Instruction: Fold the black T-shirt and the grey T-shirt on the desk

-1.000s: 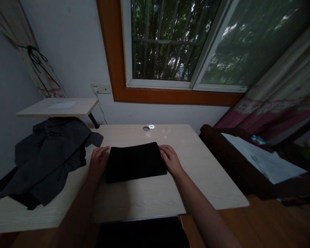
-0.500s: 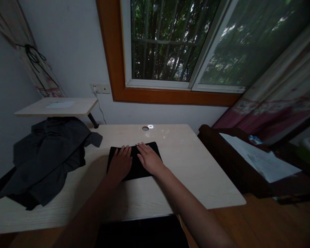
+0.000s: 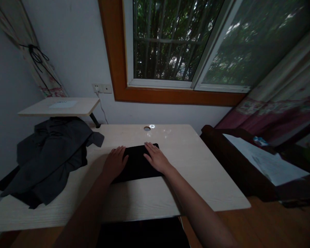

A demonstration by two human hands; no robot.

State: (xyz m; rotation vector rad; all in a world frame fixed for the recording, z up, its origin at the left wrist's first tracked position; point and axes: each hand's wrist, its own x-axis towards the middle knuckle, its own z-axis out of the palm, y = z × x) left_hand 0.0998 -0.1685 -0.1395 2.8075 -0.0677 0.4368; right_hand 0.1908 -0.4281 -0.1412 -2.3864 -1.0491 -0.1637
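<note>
A folded black cloth [image 3: 137, 164] lies flat in the middle of a pale wooden desk [image 3: 191, 162]. My left hand [image 3: 115, 163] rests palm down on the cloth's left part, fingers stretched out. On the cloth's right part my right hand [image 3: 156, 157] lies flat too, fingers spread. Neither hand grips anything.
A heap of dark grey clothing [image 3: 49, 156] covers the desk's left end. Above it a small raised shelf [image 3: 59, 106] holds a white sheet. A cable hole [image 3: 147, 128] sits near the desk's back edge. A dark wooden bed frame [image 3: 229, 162] with papers stands at the right.
A second ago my hands held the cloth's two side edges. They moved onto its middle, and have since slid apart toward its left and right parts.
</note>
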